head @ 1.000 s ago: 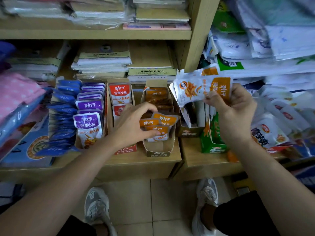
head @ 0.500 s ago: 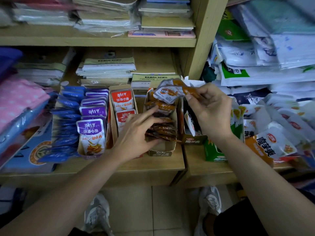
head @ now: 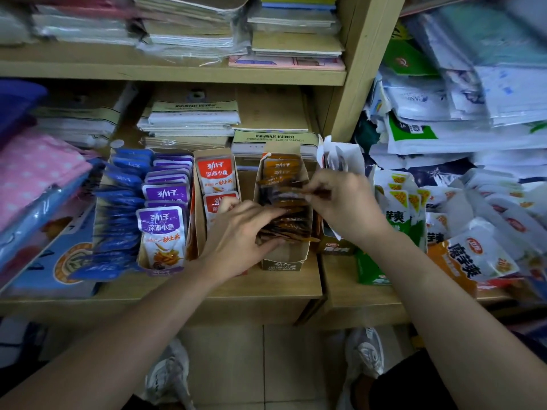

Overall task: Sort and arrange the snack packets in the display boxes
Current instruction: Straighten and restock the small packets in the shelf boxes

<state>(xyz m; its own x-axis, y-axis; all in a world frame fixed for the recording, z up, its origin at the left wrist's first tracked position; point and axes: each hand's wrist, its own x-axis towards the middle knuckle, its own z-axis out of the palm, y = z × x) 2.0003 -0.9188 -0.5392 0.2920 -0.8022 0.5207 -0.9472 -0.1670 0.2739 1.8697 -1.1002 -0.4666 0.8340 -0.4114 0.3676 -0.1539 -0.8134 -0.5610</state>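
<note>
A row of blue packets stands on edge at the left of the wooden shelf. Next come purple packets and red packets, each colour in its own narrow cardboard box with the printed faces turned to the near side.

Just right of the red ones, the left hand reaches into the 4th row. Its fingers lie across the near bunch of orange packets and the thumb sits at their near edge, so it holds that bunch squeezed together. These packets fill the display box in the middle of the shelf. The far ones stand upright and show pale lettering. The near ones lean over and overlap like tiles, brown-orange and glossy.

The right hand, over the box's right wall, pinches a single packet by 1 end between thumb and forefinger, above the middle of the row. Motion blur hides its print.

The packets look light, thin and limp, with slick film that should slide easily face on face. The stiffer sealed edge seems the best place to take 1. Several together are best squeezed flat from both sides, since a slack hold would likely let the row fan out towards the low near end of the box.

Further right, a heap of white packets with orange and green print lies loose.
</note>
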